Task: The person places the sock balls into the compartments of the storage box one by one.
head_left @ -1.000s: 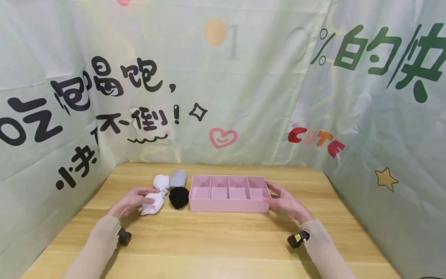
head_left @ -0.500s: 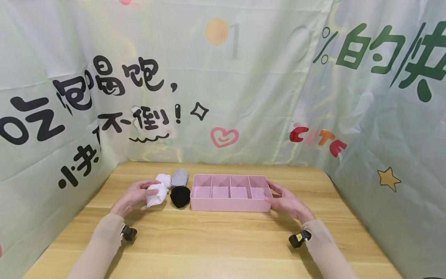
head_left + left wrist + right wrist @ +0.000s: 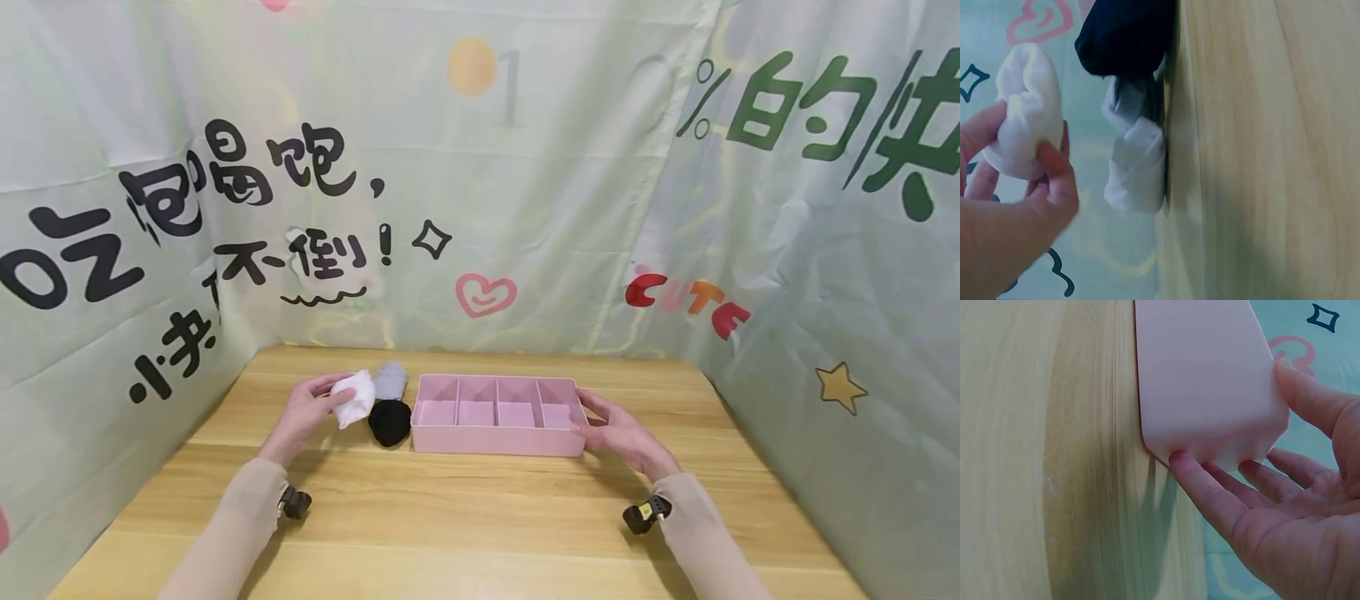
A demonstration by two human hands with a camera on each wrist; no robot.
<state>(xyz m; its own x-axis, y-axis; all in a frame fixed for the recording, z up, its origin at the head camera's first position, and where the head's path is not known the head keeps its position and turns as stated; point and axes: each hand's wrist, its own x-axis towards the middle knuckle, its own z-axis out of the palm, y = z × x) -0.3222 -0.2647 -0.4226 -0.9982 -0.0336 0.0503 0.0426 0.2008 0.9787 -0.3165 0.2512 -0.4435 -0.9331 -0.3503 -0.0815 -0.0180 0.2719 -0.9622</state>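
In the head view my left hand [image 3: 306, 412] holds a rolled white sock [image 3: 354, 402] between thumb and fingers, lifted above the table. The left wrist view shows its folded opening. A second rolled white sock [image 3: 1137, 172] lies on the table there; in the head view it is hidden behind the held one. Beside it are a rolled grey sock [image 3: 391, 382] and, nearer me, a rolled black sock [image 3: 390, 423]. My right hand [image 3: 624, 437] grips the right end of a pink box [image 3: 497, 441], thumb at the front corner and fingers along the end wall.
The box has several compartments split by thin dividers [image 3: 497, 400], and its left end stands right by the black sock. Under everything is a wooden table [image 3: 480, 525], enclosed at the back and sides by a printed cloth [image 3: 555, 208].
My left hand has lifted the white sock off the table and moved it right and away from me, toward the grey and black socks. My right hand stays at the box.
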